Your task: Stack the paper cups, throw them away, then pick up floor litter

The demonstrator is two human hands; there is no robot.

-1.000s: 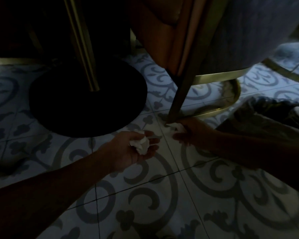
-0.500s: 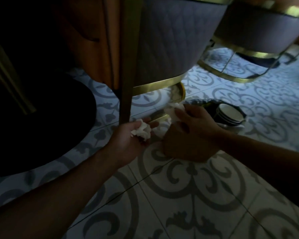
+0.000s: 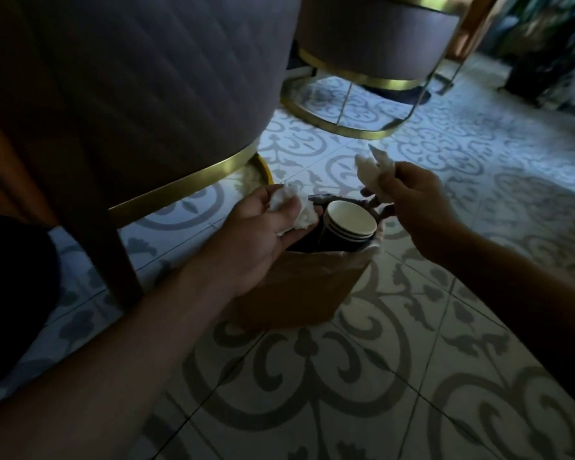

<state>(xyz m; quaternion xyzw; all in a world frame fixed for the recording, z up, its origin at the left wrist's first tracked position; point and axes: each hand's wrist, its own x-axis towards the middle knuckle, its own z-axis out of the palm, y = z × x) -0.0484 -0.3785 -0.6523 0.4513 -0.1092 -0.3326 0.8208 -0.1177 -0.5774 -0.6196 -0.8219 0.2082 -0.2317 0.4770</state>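
Note:
A brown bin (image 3: 299,293) with a dark liner stands on the patterned tile floor. Inside it leans a stack of dark paper cups (image 3: 349,224) with white insides. My left hand (image 3: 263,234) hovers over the bin's left rim, holding a crumpled white tissue (image 3: 302,210) in its palm and fingers. My right hand (image 3: 415,200) is raised just right of the bin and pinches another crumpled white tissue (image 3: 375,174) above the cups.
A grey quilted chair (image 3: 153,94) with a gold base band looms close at the left, its leg (image 3: 113,260) beside my left arm. A second chair (image 3: 375,44) on a gold ring base stands behind. Patterned floor (image 3: 346,376) lies in front.
The view swung right from the table base to the bin. Both hands rose from the floor with their tissues and now hang over the bin with the cups.

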